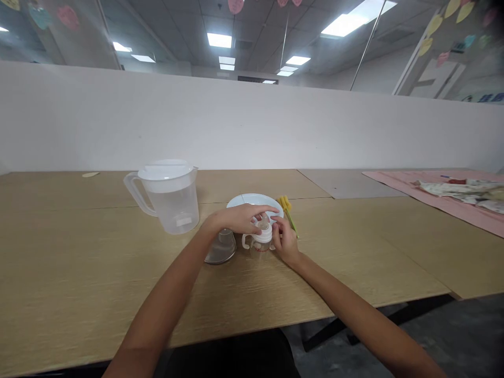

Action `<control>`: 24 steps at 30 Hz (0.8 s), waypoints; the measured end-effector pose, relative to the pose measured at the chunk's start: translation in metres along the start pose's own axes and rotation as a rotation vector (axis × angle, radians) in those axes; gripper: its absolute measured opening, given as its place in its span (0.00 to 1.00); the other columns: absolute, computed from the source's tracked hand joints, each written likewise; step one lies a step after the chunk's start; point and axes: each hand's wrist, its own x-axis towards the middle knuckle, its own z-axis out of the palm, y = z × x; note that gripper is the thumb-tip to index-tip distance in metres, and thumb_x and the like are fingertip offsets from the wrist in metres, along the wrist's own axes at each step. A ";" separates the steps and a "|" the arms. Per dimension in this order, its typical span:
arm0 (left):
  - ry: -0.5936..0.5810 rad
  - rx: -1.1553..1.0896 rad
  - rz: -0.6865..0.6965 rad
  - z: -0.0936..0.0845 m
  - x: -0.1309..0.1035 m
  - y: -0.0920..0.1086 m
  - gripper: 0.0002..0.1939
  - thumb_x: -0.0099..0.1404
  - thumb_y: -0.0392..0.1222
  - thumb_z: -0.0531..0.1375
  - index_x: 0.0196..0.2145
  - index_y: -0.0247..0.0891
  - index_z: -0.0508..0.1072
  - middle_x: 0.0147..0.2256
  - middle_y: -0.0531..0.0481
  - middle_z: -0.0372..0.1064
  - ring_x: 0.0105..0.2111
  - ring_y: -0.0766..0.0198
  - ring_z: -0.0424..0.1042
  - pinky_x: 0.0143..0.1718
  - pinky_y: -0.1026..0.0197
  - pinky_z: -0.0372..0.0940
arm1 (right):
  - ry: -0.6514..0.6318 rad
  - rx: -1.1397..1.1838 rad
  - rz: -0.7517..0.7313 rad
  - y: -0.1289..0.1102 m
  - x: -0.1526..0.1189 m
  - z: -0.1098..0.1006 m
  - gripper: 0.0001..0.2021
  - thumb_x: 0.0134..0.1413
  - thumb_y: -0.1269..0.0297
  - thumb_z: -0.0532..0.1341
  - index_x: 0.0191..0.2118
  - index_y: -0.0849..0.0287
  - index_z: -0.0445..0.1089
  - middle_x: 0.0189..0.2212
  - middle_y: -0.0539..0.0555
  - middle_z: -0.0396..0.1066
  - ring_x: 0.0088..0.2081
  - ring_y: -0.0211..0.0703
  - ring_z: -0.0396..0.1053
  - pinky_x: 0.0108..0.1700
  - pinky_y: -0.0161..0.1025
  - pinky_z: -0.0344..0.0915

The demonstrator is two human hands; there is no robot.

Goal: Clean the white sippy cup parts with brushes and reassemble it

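A clear baby bottle (263, 236) with a white collar, a see-through teat and side handles stands upright on the table in front of me. From the left, my left hand (241, 218) reaches over its top, thumb against the collar and fingers stretched across past the teat. My right hand (286, 242) is closed at the bottle's right side, its curled fingers by the collar and right handle. Behind both hands lies a white plate (252, 198), partly covered by them. A grey round metal-rimmed object (221, 255) sits left of the bottle, half hidden by my left forearm.
A lidded translucent pitcher (173, 202) stands at the left on the wooden table (98, 273). A yellow-headed brush (286, 205) with a green handle lies right of the plate. Crumpled cloths (464, 190) rest on a pink sheet (401, 181) at far right.
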 end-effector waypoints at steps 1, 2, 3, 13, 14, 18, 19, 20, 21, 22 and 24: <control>-0.016 -0.015 0.009 -0.001 -0.001 -0.001 0.35 0.56 0.38 0.56 0.60 0.43 0.51 0.52 0.49 0.61 0.48 0.62 0.62 0.45 0.66 0.58 | 0.002 0.002 -0.008 0.001 0.000 0.000 0.12 0.62 0.62 0.47 0.46 0.60 0.61 0.30 0.54 0.68 0.27 0.39 0.66 0.30 0.36 0.64; -0.027 -0.020 0.007 0.000 -0.001 0.000 0.36 0.56 0.39 0.56 0.60 0.43 0.50 0.53 0.48 0.60 0.50 0.62 0.61 0.46 0.66 0.57 | 0.002 0.002 -0.015 0.002 -0.001 0.000 0.12 0.62 0.62 0.47 0.46 0.60 0.61 0.30 0.54 0.68 0.27 0.39 0.66 0.30 0.36 0.64; -0.027 -0.013 -0.008 0.000 -0.001 0.001 0.36 0.56 0.41 0.57 0.61 0.42 0.49 0.54 0.48 0.59 0.51 0.61 0.61 0.47 0.65 0.57 | 0.006 -0.001 -0.026 0.003 -0.001 0.000 0.12 0.62 0.62 0.48 0.46 0.60 0.61 0.30 0.54 0.68 0.27 0.38 0.66 0.30 0.36 0.64; 0.090 0.134 -0.041 0.009 0.011 0.003 0.35 0.49 0.45 0.64 0.54 0.37 0.62 0.45 0.46 0.67 0.44 0.58 0.66 0.41 0.64 0.59 | 0.017 -0.009 -0.150 0.007 0.001 0.004 0.08 0.61 0.65 0.49 0.43 0.58 0.61 0.34 0.56 0.70 0.30 0.41 0.70 0.30 0.37 0.67; 0.059 0.112 -0.015 0.007 0.010 0.000 0.34 0.49 0.43 0.64 0.54 0.38 0.63 0.45 0.47 0.66 0.44 0.59 0.66 0.41 0.65 0.59 | 0.008 0.006 -0.155 0.007 0.001 0.006 0.08 0.61 0.65 0.49 0.43 0.58 0.61 0.34 0.57 0.70 0.31 0.42 0.70 0.30 0.38 0.67; -0.069 -0.047 0.078 -0.006 -0.002 -0.010 0.38 0.50 0.39 0.62 0.58 0.42 0.55 0.54 0.49 0.59 0.52 0.61 0.61 0.48 0.65 0.58 | -0.016 0.006 -0.147 0.006 -0.001 0.009 0.09 0.62 0.65 0.48 0.44 0.58 0.62 0.36 0.58 0.70 0.34 0.42 0.71 0.32 0.38 0.68; -0.081 -0.076 0.067 -0.009 -0.005 -0.014 0.39 0.52 0.40 0.62 0.60 0.42 0.52 0.57 0.48 0.56 0.54 0.61 0.59 0.50 0.65 0.57 | -0.002 -0.013 -0.155 0.006 -0.001 0.009 0.10 0.62 0.65 0.48 0.44 0.58 0.62 0.36 0.58 0.70 0.34 0.42 0.71 0.32 0.38 0.68; -0.070 -0.075 0.038 -0.011 -0.009 -0.018 0.39 0.53 0.40 0.60 0.61 0.42 0.49 0.59 0.47 0.52 0.56 0.61 0.57 0.52 0.64 0.56 | 0.020 -0.035 -0.166 0.006 -0.002 0.009 0.10 0.62 0.65 0.48 0.44 0.59 0.62 0.35 0.57 0.70 0.33 0.42 0.71 0.32 0.38 0.68; -0.036 -0.036 -0.014 -0.013 -0.011 -0.024 0.39 0.54 0.39 0.60 0.61 0.41 0.47 0.60 0.47 0.49 0.57 0.60 0.55 0.53 0.63 0.55 | 0.043 -0.056 -0.178 0.007 -0.002 0.009 0.10 0.62 0.65 0.48 0.44 0.59 0.61 0.35 0.57 0.70 0.32 0.42 0.70 0.31 0.37 0.68; 0.015 0.036 -0.099 -0.014 -0.013 -0.030 0.39 0.54 0.38 0.59 0.61 0.40 0.48 0.60 0.45 0.49 0.57 0.59 0.54 0.54 0.62 0.55 | 0.064 -0.075 -0.189 0.007 -0.002 0.008 0.09 0.62 0.65 0.48 0.44 0.59 0.62 0.34 0.57 0.70 0.31 0.41 0.70 0.31 0.37 0.68; 0.093 0.203 -0.309 -0.012 -0.014 -0.044 0.36 0.51 0.36 0.61 0.58 0.39 0.56 0.57 0.43 0.55 0.54 0.55 0.59 0.53 0.59 0.57 | 0.085 -0.106 -0.195 0.007 -0.002 0.007 0.09 0.62 0.65 0.49 0.43 0.59 0.62 0.33 0.56 0.70 0.31 0.41 0.70 0.31 0.37 0.68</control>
